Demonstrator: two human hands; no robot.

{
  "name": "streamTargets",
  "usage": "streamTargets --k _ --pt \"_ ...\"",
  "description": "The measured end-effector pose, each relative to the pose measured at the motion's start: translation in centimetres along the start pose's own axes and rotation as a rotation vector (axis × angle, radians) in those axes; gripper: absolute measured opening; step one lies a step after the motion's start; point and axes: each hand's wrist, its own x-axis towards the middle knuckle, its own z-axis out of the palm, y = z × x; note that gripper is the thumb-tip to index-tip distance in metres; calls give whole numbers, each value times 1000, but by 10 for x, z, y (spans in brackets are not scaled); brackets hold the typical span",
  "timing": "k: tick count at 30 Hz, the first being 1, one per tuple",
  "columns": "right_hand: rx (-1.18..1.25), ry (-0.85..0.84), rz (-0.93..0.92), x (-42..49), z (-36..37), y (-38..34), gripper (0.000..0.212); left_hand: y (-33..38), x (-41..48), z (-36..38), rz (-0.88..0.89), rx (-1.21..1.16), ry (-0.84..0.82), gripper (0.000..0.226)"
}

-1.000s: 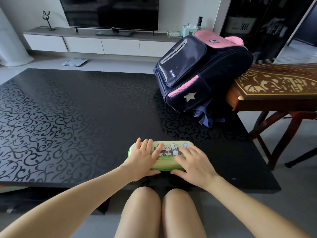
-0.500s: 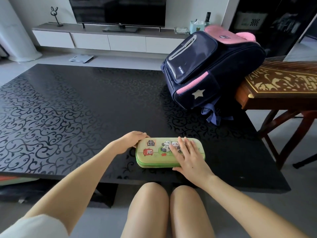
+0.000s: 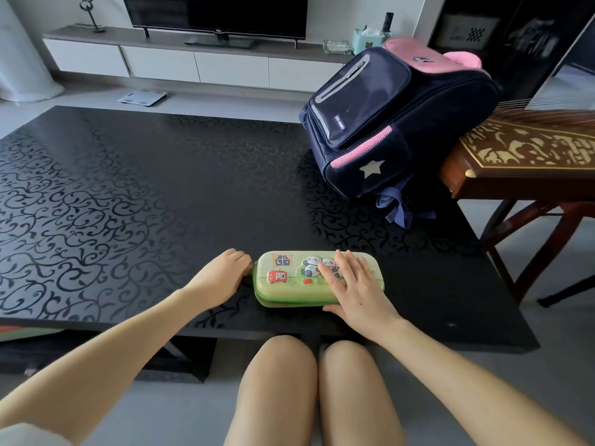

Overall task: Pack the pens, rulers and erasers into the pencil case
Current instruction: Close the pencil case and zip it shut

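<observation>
We read directions as a clock face laid on the black scroll-patterned table [image 3: 128, 194], with 6 o'clock at the seated person and 12 o'clock directly opposite. At 12 o'clock, beyond the far edge, a low white cabinet [image 3: 161, 62] runs 9 to 3 o'clock and carries a dark television [image 3: 215, 14]. At 2 o'clock a navy and pink backpack [image 3: 386, 123] stands on the table, tilted back, its front pocket facing 8 o'clock and its straps trailing onto the surface. At 3 o'clock, just beside the backpack and off the table edge, stands a brown inlaid stringed instrument [image 3: 528, 156]. At 11 o'clock a flat white scale [image 3: 141, 98] lies on the floor [image 3: 241, 98]. The green pencil case [image 3: 289, 284] lies flat on the table near the 6 o'clock edge, lid down, long axis running 9 to 3 o'clock, panda print up. The right hand [image 3: 357, 291] rests on the 3 o'clock half of the lid: the four fingers are straight and slightly apart on the top, and the thumb lies along the near side wall. The left hand [image 3: 222, 278] sits on the table at the case's 9 o'clock end, touching it. Its fingers are curled together toward that end and the fingertips are hidden, so we cannot tell whether they pinch anything.
</observation>
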Motion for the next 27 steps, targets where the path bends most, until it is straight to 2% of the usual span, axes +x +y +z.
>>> streamTargets --k 2,4,7,11,14,17,18,19,20,21,22,23,24,25,27 --pt "-12 6 -3 0 0 0 84 9 -25 3 -11 21 44 16" --pt "-14 2 10 1 0 -3 86 32 -49 2 -68 -53 92 19" --pt "-25 -5 55 8 -1 -9 88 67 -56 0 -198 -236 51 25" --pt "6 -71 135 17 -3 -20 89 114 -34 1 -304 -287 2 34" --pt "71 -116 176 18 -4 -21 92 146 -12 -1 -267 -386 -150 38" --pt "133 -127 145 15 -9 -17 96 152 2 -20 -155 -329 -417 25" --pt "194 -120 131 13 -12 -15 95 146 3 -27 -149 -282 -423 22" --pt "275 -141 138 11 -19 -13 91 137 1 -36 -172 -277 -338 19" --pt "339 -126 159 7 -26 -14 84 125 -2 -44 -197 -267 -183 15" --pt "370 -35 186 3 -31 -17 71 113 -4 -50 -196 -210 -2 15" --pt "368 103 237 -1 -32 -23 52 99 -2 -53 -151 -89 115 29" --pt "375 233 311 -3 -34 -29 32 86 1 -52 -93 48 109 53" --pt "394 288 391 -3 -37 -36 27 77 7 -52 -50 149 21 77" --pt "402 268 461 -1 -41 -42 36 72 13 -51 -21 222 -94 95" --pt "401 53 583 5 -39 -54 42 74 28 -45 2 260 -274 114"
